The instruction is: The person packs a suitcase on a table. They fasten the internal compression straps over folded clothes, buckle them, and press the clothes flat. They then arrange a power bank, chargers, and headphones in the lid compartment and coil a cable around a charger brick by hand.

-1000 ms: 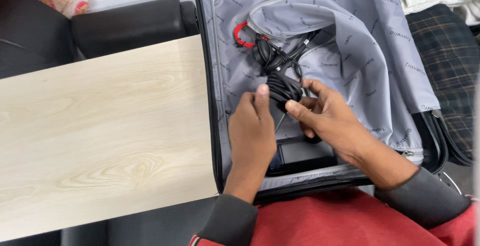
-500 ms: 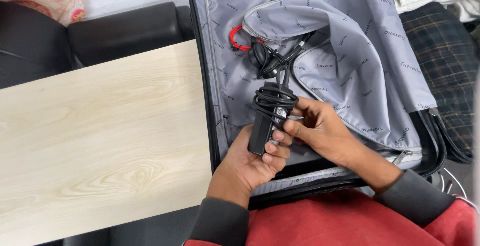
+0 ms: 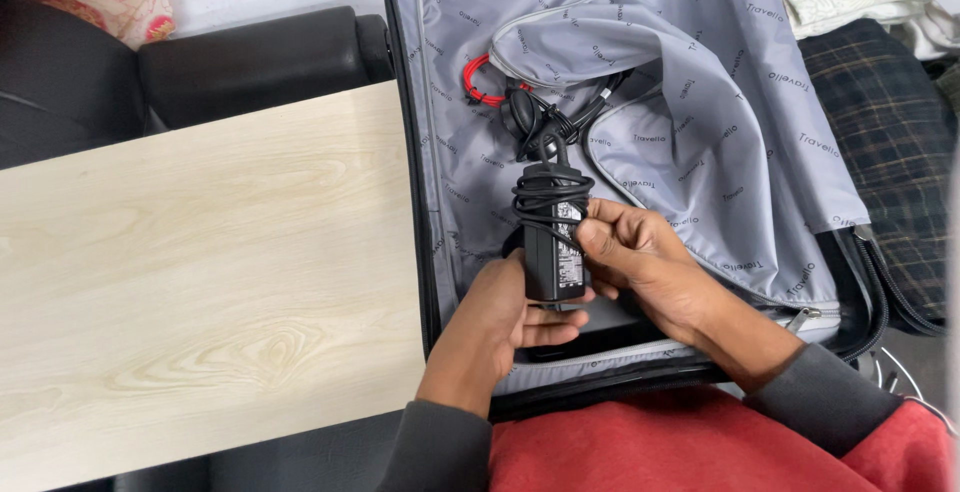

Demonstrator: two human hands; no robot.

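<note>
Black rectangular power adapter (image 3: pixel 556 252), own black cord wound round its upper half, held upright over near end of open suitcase with grey printed lining (image 3: pixel 700 102). Left hand (image 3: pixel 505 317) cups its lower end from beneath, fingers curled; right hand (image 3: pixel 630 252) pinches its side, thumb on white label. Step: adapter lifted clear, being handled. Black headset and red cable (image 3: pixel 478 77) lie beyond, near suitcase's far left corner. Pale wooden table (image 3: pixel 200 252) left.

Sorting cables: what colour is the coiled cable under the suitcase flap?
Red cable, clearest in the head view.
</note>
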